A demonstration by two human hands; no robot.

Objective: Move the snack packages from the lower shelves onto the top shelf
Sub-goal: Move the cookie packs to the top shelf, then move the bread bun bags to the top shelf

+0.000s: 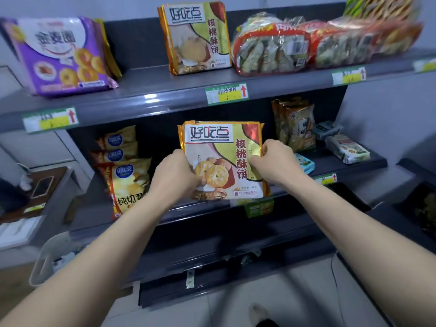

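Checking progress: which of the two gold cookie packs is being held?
The lower pack, gripped by left hand and right hand; the top-shelf pack stands untouched.

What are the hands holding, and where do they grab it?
A walnut cookie package: the left hand grips its left edge, the right hand its right edge.

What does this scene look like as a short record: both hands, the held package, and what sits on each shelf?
held item: gold-edged square walnut cookie package, upright, in front of the lower shelf
left hand: grips the package's left edge
right hand: grips its right edge
top shelf: matching gold-edged package, purple ring-biscuit package, red-trimmed clear packs
lower shelf: yellow crisp bags left, brown-orange packets right
task state: held package not yet on the top shelf
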